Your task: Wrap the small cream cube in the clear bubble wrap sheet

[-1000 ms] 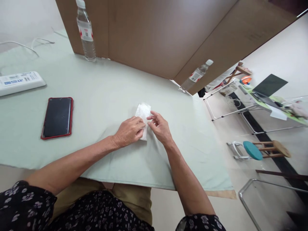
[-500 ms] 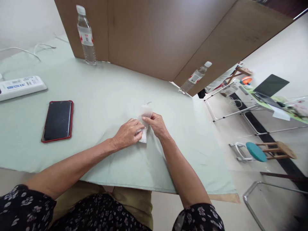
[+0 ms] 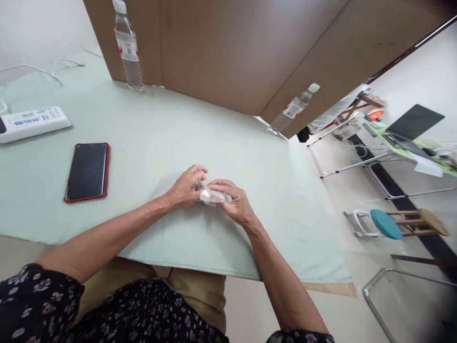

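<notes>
Between my two hands, just above the pale green tablecloth [image 3: 160, 143], is a small translucent white plastic packet [image 3: 211, 194], crumpled and shiny. My left hand [image 3: 188, 186] has its fingers curled round the packet's left end. My right hand [image 3: 233, 200] grips the other end, thumb below and fingers on top. What the packet contains, if anything, cannot be made out. Left of my hands a dark phone in a red case [image 3: 88, 170] lies flat on the cloth.
A water bottle [image 3: 129, 52] stands at the back left against a large cardboard panel [image 3: 221, 52]. A second bottle [image 3: 294, 108] is by the panel's right corner. A white power strip [image 3: 35, 124] lies at far left. Stools [image 3: 385, 224] and a laptop table [image 3: 403, 147] are beyond the right edge.
The packet was upright and stretched flat, with my right hand at its top; now it is bunched sideways between both hands. My right hand has come lower. The view has shifted slightly.
</notes>
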A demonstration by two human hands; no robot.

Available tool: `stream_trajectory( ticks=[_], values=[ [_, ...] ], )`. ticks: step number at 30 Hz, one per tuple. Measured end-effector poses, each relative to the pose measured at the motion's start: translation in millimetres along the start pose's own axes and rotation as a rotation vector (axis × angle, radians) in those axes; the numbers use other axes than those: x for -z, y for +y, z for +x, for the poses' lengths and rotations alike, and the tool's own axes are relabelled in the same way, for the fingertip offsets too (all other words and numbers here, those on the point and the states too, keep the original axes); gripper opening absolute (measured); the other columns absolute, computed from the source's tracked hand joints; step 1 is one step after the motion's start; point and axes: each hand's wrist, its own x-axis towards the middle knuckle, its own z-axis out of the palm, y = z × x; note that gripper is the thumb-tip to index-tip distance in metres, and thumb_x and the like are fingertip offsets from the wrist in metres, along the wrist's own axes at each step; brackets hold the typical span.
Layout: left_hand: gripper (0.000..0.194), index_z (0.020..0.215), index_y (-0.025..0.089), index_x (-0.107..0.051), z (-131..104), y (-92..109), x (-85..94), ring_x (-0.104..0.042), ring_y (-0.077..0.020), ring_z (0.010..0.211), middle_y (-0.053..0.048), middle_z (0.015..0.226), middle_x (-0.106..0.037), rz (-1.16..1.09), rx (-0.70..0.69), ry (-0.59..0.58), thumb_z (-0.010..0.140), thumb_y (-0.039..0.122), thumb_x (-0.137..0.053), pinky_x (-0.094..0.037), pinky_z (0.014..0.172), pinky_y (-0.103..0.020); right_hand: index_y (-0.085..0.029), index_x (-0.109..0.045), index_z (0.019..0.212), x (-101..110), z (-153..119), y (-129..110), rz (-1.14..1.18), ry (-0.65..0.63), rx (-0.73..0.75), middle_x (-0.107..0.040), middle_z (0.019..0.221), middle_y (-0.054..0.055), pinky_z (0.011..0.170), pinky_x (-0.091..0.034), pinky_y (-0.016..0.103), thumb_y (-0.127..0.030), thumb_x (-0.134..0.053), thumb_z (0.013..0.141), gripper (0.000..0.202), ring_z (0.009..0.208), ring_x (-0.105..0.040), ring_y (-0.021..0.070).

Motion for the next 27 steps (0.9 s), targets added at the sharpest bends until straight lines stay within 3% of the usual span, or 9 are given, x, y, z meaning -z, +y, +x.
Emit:
stream_trajectory(
  ticks=[3, 7, 12, 15, 18, 21, 24, 27],
  values=[
    [0.012, 0.084, 0.020, -0.058, -0.2, -0.7, 1.1, -0.062, -0.0240, 0.111, -0.010, 0.120, -0.063, -0.041, 0.000, -0.027, 0.080, 0.026, -0.068, -0.054, 0.089, -0.038, -0.029, -0.064, 0.133, -4.7, -9.4, 1.1, -0.165, -0.037, 0.100, -0.064, 0.137, 0.012, 0.111, -0.046, 0.052, -0.041, -0.073, 0.084, 0.052, 0.129, -0.058, 0.0290],
    [0.014, 0.089, 0.020, -0.061, 1.8, -3.4, 5.0, -0.063, -0.0246, 0.114, -0.011, 0.121, -0.066, -0.083, 0.007, -0.027, 0.080, 0.029, -0.065, -0.051, 0.098, -0.040, -0.028, -0.065, 0.130, -12.9, -6.1, 5.8, -0.228, 0.056, 0.117, -0.065, 0.133, 0.013, 0.110, -0.046, 0.051, -0.029, -0.061, 0.090, 0.039, 0.127, -0.059, 0.0278],
    [0.042, 0.113, 0.020, -0.065, 7.1, -7.8, 18.7, -0.059, -0.0288, 0.124, -0.012, 0.135, -0.063, -0.143, 0.017, -0.121, 0.078, 0.043, -0.069, -0.046, 0.107, -0.044, -0.023, -0.074, 0.104, -8.0, 17.7, 9.0, 0.165, 0.138, -0.195, -0.073, 0.110, 0.008, 0.095, -0.054, 0.043, -0.049, -0.071, 0.082, 0.034, 0.105, -0.067, 0.0255],
    [0.047, 0.114, 0.018, -0.064, 8.2, -8.9, 21.9, -0.066, -0.0252, 0.105, -0.009, 0.115, -0.070, -0.265, 0.123, -0.199, 0.074, 0.042, -0.073, -0.052, 0.095, -0.041, -0.020, -0.075, 0.092, -7.1, 25.5, 9.9, 0.432, 0.090, -0.397, -0.073, 0.085, 0.003, 0.079, -0.056, 0.037, -0.059, -0.075, 0.075, 0.043, 0.083, -0.068, 0.0214],
    [0.044, 0.108, 0.016, -0.063, 8.2, -7.8, 21.4, -0.068, -0.0212, 0.091, -0.007, 0.100, -0.072, -0.448, 0.272, -0.236, 0.073, 0.040, -0.074, -0.054, 0.082, -0.036, -0.019, -0.073, 0.084, -9.9, 25.3, 11.5, 0.501, 0.090, -0.470, -0.069, 0.075, 0.001, 0.069, -0.053, 0.032, -0.059, -0.075, 0.075, 0.042, 0.070, -0.063, 0.0171],
    [0.045, 0.103, 0.015, -0.062, 8.6, -5.6, 20.6, -0.068, -0.0203, 0.088, -0.006, 0.095, -0.071, -0.535, 0.381, -0.203, 0.069, 0.040, -0.078, -0.054, 0.079, -0.034, -0.019, -0.071, 0.095, -8.7, 22.1, 11.1, 0.421, 0.182, -0.428, -0.071, 0.087, 0.003, 0.069, -0.053, 0.031, -0.055, -0.070, 0.080, 0.039, 0.072, -0.063, 0.0166],
    [0.046, 0.101, 0.016, -0.062, 8.9, -4.2, 19.2, -0.068, -0.0201, 0.088, -0.005, 0.095, -0.070, -0.575, 0.425, -0.160, 0.066, 0.040, -0.079, -0.054, 0.079, -0.034, -0.022, -0.068, 0.106, -1.6, 18.0, 8.4, 0.184, 0.353, -0.326, -0.071, 0.107, 0.007, 0.083, -0.054, 0.036, -0.051, -0.068, 0.083, 0.037, 0.092, -0.065, 0.0206],
    [0.046, 0.103, 0.016, -0.062, 8.2, -3.7, 17.1, -0.067, -0.0190, 0.086, -0.004, 0.095, -0.069, -0.569, 0.422, -0.160, 0.065, 0.037, -0.079, -0.054, 0.079, -0.034, -0.025, -0.068, 0.109, 2.9, 13.2, 8.0, 0.017, 0.336, -0.220, -0.063, 0.130, 0.011, 0.095, -0.051, 0.042, -0.053, -0.067, 0.084, 0.038, 0.121, -0.059, 0.0269]
  ],
)
